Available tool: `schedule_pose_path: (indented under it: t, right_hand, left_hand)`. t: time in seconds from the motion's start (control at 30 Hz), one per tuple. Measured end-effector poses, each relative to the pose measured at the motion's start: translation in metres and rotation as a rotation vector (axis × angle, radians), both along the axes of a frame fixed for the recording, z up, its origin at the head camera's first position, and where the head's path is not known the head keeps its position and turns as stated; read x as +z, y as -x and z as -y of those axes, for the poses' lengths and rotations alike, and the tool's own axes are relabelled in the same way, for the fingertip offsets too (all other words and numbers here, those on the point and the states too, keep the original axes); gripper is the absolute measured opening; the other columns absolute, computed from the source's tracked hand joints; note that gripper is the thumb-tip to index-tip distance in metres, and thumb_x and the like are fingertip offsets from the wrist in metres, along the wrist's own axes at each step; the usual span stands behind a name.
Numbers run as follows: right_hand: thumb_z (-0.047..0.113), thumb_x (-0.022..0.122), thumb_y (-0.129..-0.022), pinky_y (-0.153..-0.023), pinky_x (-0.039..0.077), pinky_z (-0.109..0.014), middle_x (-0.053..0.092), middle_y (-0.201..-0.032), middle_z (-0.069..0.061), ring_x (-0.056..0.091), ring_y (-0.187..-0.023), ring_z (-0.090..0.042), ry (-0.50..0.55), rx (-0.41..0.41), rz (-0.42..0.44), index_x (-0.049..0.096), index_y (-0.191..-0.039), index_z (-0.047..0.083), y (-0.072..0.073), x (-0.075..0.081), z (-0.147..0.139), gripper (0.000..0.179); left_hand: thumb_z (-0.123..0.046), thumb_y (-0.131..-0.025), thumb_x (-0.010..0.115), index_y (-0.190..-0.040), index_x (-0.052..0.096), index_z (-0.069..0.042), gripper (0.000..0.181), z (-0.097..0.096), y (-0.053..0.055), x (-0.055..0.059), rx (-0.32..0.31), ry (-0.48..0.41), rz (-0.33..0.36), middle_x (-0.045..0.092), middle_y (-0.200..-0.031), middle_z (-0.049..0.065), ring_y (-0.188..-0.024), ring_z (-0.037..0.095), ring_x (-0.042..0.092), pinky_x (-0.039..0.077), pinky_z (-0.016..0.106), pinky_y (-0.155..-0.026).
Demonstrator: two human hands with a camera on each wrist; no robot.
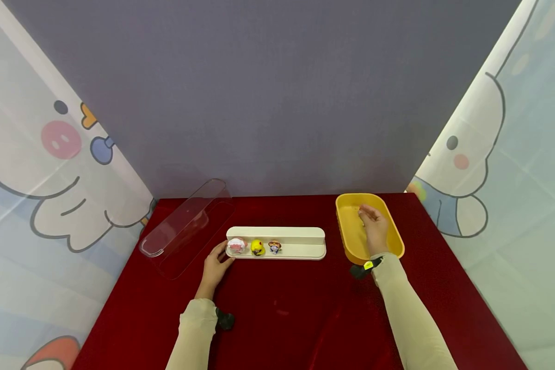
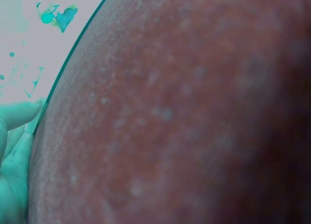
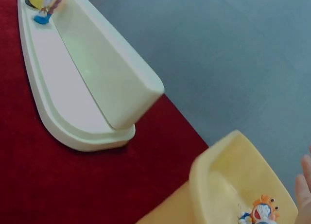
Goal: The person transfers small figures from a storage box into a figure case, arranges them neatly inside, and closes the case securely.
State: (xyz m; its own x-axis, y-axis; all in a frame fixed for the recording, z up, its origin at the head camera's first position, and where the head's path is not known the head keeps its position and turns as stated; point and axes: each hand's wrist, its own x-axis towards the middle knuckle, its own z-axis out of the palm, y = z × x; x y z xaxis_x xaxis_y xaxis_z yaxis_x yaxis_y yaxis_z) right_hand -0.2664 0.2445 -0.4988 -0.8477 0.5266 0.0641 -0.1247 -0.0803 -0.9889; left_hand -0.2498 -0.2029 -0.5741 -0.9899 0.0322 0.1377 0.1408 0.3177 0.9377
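Observation:
A long white stand (image 1: 305, 252) with a raised back ledge lies across the red cloth. On its left part sit a pink-and-white figurine (image 1: 237, 245), a yellow figurine (image 1: 257, 247) and a small figurine in blue and brown (image 1: 275, 247). The thumb and fingers of my left hand (image 1: 215, 267) touch the stand's left end. Inside the yellow tray (image 1: 351, 246), my right hand (image 1: 375, 228) reaches down with its fingers slightly bent. Close to these fingers, the right wrist view shows a figurine with an orange crab hat (image 3: 265, 210); a gap separates them there.
A clear plastic cover (image 1: 185, 221) lies slanted at the left of the red cloth (image 1: 277, 313). A grey panel (image 1: 277, 103) rises behind. Printed cartoon curtains (image 1: 41, 154) hang at both sides. The left wrist view is mostly filled by a blurred dark reddish surface (image 2: 170, 112).

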Motion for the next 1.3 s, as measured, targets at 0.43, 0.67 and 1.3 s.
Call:
schedule_pose_path:
  t: [0.43,0.67,1.3]
  right_hand:
    - [0.005,0.064,-0.088,-0.08,0.047,-0.01,0.056,-0.127,-0.018,0.054,-0.104,-0.015,-0.033,-0.103,0.114,0.059,-0.126,0.0,-0.001,-0.005,-0.017,0.038]
    - [0.01,0.063,-0.09,-0.085,0.046,-0.017,0.058,-0.125,-0.015,0.052,-0.098,-0.008,-0.077,-0.185,0.157,0.06,-0.126,0.003,0.001,-0.006,-0.021,0.037]
    - [0.016,0.065,-0.088,-0.096,0.047,-0.026,0.058,-0.121,-0.006,0.053,-0.097,-0.011,0.086,-0.162,0.285,0.058,-0.129,0.009,0.022,-0.015,-0.032,0.042]
  left_hand:
    - [0.008,-0.081,0.068,-0.136,0.041,0.011,0.061,0.001,0.0,-0.002,-0.004,0.01,0.009,0.038,-0.14,0.029,-0.126,0.043,0.042,0.043,0.041,-0.104]
    - [0.011,-0.08,0.067,-0.135,0.042,0.012,0.061,0.0,0.001,0.001,0.002,0.002,0.012,0.039,-0.14,0.029,-0.126,0.044,0.043,0.042,0.041,-0.104]
    - [0.015,-0.081,0.063,-0.133,0.04,0.017,0.058,-0.007,-0.014,0.029,-0.018,0.007,0.011,0.037,-0.139,0.033,-0.126,0.046,0.041,0.041,0.047,-0.104]
